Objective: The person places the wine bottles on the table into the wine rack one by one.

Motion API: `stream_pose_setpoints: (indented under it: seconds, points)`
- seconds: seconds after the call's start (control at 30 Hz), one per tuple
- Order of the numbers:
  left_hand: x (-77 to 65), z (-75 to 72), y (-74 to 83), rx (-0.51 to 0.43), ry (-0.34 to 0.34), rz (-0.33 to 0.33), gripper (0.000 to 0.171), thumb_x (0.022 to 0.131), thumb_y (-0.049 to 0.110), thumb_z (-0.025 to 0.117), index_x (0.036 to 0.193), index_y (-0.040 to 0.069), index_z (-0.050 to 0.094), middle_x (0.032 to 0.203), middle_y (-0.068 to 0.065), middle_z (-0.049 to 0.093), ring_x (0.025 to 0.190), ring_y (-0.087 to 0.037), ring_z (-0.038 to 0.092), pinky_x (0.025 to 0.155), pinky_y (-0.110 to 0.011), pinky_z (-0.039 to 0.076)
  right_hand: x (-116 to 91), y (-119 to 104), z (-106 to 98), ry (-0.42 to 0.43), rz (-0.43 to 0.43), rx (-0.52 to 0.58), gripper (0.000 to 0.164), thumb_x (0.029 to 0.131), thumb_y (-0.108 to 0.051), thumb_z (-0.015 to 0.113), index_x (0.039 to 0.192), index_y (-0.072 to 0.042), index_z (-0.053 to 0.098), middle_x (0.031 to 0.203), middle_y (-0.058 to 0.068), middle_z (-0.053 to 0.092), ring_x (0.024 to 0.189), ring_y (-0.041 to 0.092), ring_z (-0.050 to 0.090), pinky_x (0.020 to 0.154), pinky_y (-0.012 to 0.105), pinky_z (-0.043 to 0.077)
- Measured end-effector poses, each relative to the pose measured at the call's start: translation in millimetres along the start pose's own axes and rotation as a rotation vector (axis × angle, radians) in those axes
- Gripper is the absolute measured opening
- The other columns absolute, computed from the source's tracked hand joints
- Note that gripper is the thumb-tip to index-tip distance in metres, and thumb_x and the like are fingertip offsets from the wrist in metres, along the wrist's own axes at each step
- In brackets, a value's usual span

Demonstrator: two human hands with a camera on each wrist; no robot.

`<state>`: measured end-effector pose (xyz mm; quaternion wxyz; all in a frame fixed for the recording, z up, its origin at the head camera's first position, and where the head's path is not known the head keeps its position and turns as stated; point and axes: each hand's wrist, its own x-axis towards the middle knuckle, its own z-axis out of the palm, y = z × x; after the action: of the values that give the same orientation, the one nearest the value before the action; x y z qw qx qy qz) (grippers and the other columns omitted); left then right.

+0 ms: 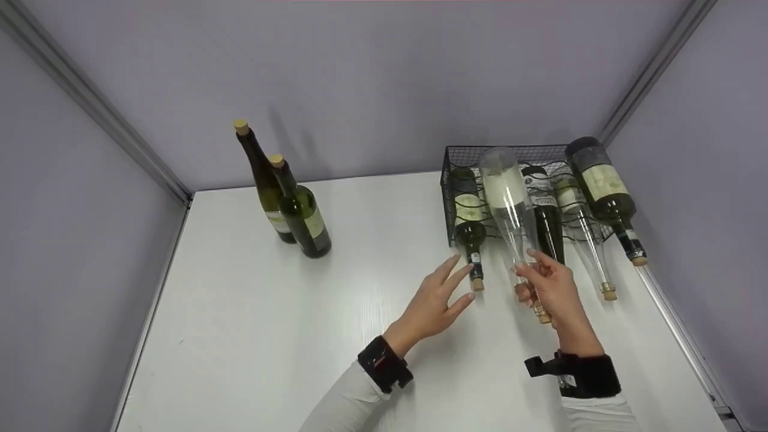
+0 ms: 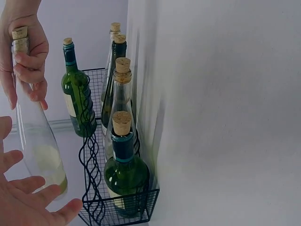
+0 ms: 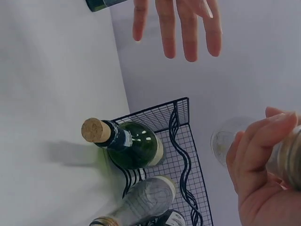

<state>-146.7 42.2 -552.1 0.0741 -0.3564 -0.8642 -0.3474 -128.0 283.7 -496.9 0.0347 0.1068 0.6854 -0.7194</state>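
My right hand [image 1: 557,291] grips a clear glass bottle [image 1: 503,186] by its corked neck. That bottle has a pale label, and its base points toward the back wall, over the wire rack [image 1: 447,201]. In the left wrist view the held bottle [image 2: 40,141] hangs apart from the rack, off to its side. My left hand [image 1: 431,302] is spread, its fingers close to the neck of a green wine bottle [image 1: 470,231] lying at the rack's left end. The right wrist view shows that hand's straight fingers [image 3: 189,35] with nothing between them.
A dark bottle [image 1: 547,222] and another clear bottle [image 1: 585,234] lie in the rack, corks forward. Higher on its right end lies a green bottle [image 1: 606,180]. Two corked bottles, one brown [image 1: 264,180] and one green [image 1: 305,219], stand at the table's back left. Walls enclose the white table [image 1: 252,336].
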Motion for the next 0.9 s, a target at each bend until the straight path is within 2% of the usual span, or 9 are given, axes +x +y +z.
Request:
stream_pose_setpoints:
  seconds: [0.2, 0.33, 0.6, 0.9]
  points:
    - [0.8, 4.8, 1.2, 0.005, -0.048, -0.022, 0.054, 0.104, 0.042, 0.046, 0.152, 0.019, 0.038, 0.158, -0.012, 0.027, 0.142, -0.024, 0.03, 0.111, -0.043, 0.033, 5, -4, -22, 0.061, 0.016, 0.0, 0.07, 0.096, -0.019, 0.066, 0.149, 0.007, 0.029, 0.086, 0.001, 0.064, 0.048, 0.006, 0.052, 0.039, 0.018, 0.045]
    - [1.2, 6.9, 2.5, 0.005, -0.067, -0.03, 0.054, 0.104, 0.042, 0.046, 0.152, 0.02, 0.037, 0.158, -0.012, 0.026, 0.143, -0.023, 0.03, 0.111, -0.043, 0.033, 9, -7, -34, 0.093, 0.035, 0.008, 0.077, 0.095, -0.02, 0.067, 0.151, 0.007, 0.022, 0.084, -0.001, 0.064, 0.049, 0.006, 0.052, 0.04, 0.019, 0.046]
    - [3.7, 10.3, 3.0, -0.002, -0.058, -0.02, 0.053, 0.104, 0.04, 0.048, 0.15, 0.015, 0.042, 0.156, -0.016, 0.03, 0.141, -0.026, 0.033, 0.11, -0.044, 0.035, 20, -10, -55, 0.121, 0.096, 0.019, 0.093, 0.092, -0.026, 0.071, 0.155, 0.002, 0.009, 0.089, 0.001, 0.065, 0.049, 0.008, 0.053, 0.041, 0.021, 0.047]
    - [2.7, 10.3, 5.4, -0.009, -0.084, -0.055, 0.053, 0.104, 0.043, 0.045, 0.151, 0.018, 0.04, 0.157, -0.015, 0.028, 0.142, -0.025, 0.031, 0.111, -0.043, 0.033, 37, -10, -71, 0.144, 0.106, -0.011, 0.093, 0.093, -0.025, 0.07, 0.155, 0.003, 0.006, 0.094, -0.002, 0.061, 0.05, 0.008, 0.053, 0.042, 0.021, 0.047]
